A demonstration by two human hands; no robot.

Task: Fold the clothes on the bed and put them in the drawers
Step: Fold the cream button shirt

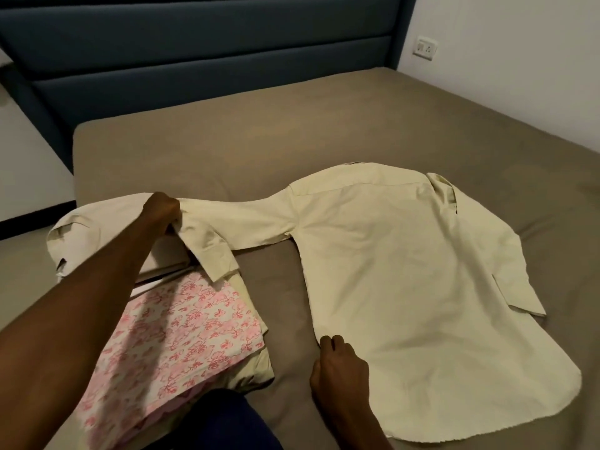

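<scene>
We see a cream shirt of smooth matt woven cloth, pink floral cloth thin and matt, bedsheet matt taupe fabric, headboard padded blue textile.

At twelve o'clock from me stands a dark blue padded fabric headboard. At two o'clock, a white plastic wall socket sits on the white wall.

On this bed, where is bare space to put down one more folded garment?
The bed is bare between the headboard and the cream shirt. A narrow strip lies between the shirt's body and the folded stack. The left side is crowded: the left hand grips the sleeve above the stack; the right hand pinches the hem.
</scene>
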